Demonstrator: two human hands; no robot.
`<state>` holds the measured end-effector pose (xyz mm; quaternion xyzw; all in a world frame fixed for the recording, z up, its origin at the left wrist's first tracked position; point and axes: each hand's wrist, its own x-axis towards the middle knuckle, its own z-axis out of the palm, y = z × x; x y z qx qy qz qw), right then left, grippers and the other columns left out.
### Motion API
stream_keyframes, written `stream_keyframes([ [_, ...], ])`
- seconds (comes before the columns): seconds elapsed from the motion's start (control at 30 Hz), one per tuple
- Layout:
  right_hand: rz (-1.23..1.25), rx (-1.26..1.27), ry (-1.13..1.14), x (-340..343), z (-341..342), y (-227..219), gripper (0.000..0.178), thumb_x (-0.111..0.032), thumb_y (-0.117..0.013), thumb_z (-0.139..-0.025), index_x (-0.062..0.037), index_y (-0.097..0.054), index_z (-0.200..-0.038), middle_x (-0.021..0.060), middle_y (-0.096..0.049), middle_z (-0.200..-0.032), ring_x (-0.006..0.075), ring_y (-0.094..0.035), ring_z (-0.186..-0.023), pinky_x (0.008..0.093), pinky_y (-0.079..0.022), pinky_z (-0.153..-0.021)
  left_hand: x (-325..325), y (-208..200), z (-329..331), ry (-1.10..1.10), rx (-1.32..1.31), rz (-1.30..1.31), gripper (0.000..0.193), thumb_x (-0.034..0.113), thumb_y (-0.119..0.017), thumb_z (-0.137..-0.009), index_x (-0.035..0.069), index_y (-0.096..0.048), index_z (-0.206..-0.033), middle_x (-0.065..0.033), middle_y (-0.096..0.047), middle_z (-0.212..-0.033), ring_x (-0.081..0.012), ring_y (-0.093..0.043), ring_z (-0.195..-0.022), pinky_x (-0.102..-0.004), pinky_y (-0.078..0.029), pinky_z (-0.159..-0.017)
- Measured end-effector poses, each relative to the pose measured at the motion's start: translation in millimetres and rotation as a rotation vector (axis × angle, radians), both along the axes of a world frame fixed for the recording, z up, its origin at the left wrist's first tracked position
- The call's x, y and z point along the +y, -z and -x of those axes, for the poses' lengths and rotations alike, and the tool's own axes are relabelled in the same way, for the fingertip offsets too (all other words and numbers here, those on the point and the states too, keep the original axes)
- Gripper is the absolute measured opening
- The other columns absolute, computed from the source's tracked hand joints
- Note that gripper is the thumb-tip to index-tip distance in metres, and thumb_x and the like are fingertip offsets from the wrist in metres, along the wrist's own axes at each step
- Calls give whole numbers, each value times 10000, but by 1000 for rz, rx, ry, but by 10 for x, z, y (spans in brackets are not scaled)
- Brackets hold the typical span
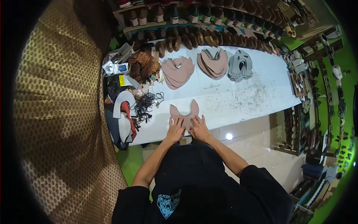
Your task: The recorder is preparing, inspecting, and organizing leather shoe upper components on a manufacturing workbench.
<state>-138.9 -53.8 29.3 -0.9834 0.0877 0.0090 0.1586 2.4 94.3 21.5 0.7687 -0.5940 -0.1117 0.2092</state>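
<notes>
A dusty-pink shoe upper piece [194,108], U-shaped with two pointed tips, lies at the near edge of the white-covered table, tips facing away from me. My left hand [176,131] rests on its left side, fingers spread over the surface. On the right side lies my right hand [200,129], also with fingers apart and pressing lightly on the piece. Both thumbs are near its lower middle, which the hands partly cover. Farther back are two stacks of similar pink pieces, one left [178,76] and one in the middle [212,65], beside a stack of grey pieces [240,67].
At the table's left lie brown and patterned material [143,67], tangled black strips [144,106] and curved white and red scraps [123,106]. Shoes [188,40] line the back edge beneath shelves of more shoes. A gold curtain [63,112] hangs left; racks [298,130] stand right.
</notes>
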Motion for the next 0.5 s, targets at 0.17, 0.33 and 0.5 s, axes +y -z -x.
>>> stream_keyframes([
  [0.17,-31,-29,22,74,-41,-2,196,-280,-720,-837,-84,-722,-846,156,-516,-1315,389,-382,-1350,675,-233,-1124,120,-17,-42,49,45,-1,155,183,-691,-813,35,-701,-856,-189,-506,-1344,-388,-417,-1317,-677,-241,-1116],
  [0.33,-35,-179,63,202,-365,-23,149,-196,-731,-822,-58,-691,-862,155,-541,-1255,381,-425,-1290,624,-293,-1099,376,-64,-288,-131,-9,62,156,178,-671,-826,43,-711,-895,-171,-529,-1323,-377,-433,-1312,-642,-268,-1117],
  [0.5,-72,-204,68,377,-900,-60,168,-171,-734,-819,-65,-661,-927,150,-543,-1241,378,-426,-1288,606,-304,-1097,723,-106,-765,-407,-79,143,148,175,-685,-825,58,-720,-908,-135,-565,-1282,-373,-467,-1279,-607,-287,-1113],
])
